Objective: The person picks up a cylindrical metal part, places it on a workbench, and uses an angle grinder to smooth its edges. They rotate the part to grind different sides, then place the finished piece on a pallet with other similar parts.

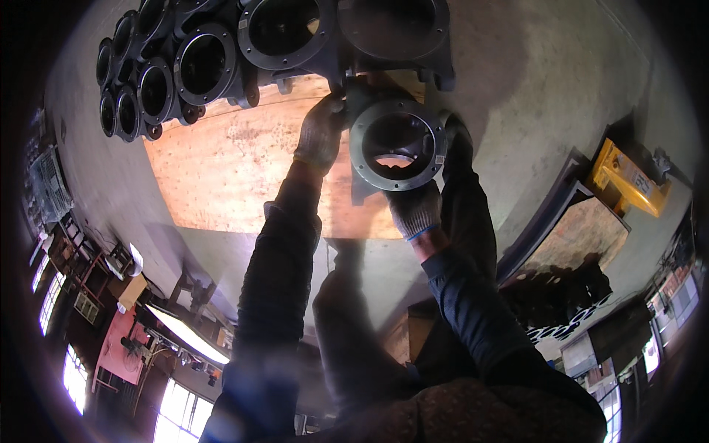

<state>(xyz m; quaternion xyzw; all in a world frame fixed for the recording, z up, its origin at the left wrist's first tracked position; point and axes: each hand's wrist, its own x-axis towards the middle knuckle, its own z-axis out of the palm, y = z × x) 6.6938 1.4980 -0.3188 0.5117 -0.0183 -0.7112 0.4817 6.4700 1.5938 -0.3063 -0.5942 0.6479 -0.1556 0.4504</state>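
A dark metal casting with a round, bolt-holed flange (360, 162) is in front of me, above the near part of a wooden board. My left hand (323, 133), in a grey knit glove, is closed at its left side, next to the stacked castings. My right hand (416, 210), in a similar glove with a blue cuff edge, grips it from below the flange; its fingertips are hidden behind the metal. Through the bore I see a lit patch beyond. Similar black castings (235, 66) stand in rows just past it, openings facing me.
The pale plywood board (221, 177) lies on the grey concrete floor (532, 133). At the right are a yellow metal piece (628, 177) and a dark-edged bin (572, 236). My legs are close below the casting. A pink panel (122, 347) is at lower left.
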